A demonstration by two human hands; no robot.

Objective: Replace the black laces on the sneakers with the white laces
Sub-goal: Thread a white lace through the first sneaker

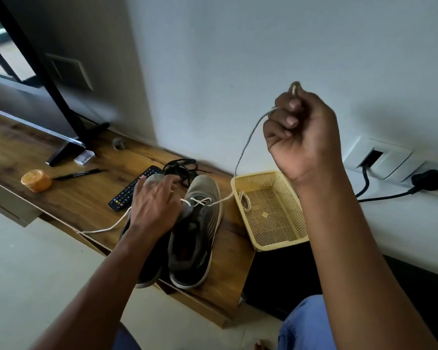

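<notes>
Two grey sneakers stand side by side on the wooden shelf (15,147). The right sneaker (196,231) has a white lace (248,140) threaded through its front eyelets. My right hand (301,132) is raised high and grips one end of that lace, pulling it up taut. The lace's other end trails off the shelf's front edge to the left. My left hand (154,205) rests on the left sneaker (147,269) and covers most of it. A heap of black laces (181,168) lies behind the sneakers.
A yellow mesh basket (286,238) sits right of the sneakers with a lace loop over its rim. A remote control (132,190), black marker (79,174), orange tin (36,180) and TV stand (68,137) lie to the left. Wall sockets with a black plug (427,179) are at right.
</notes>
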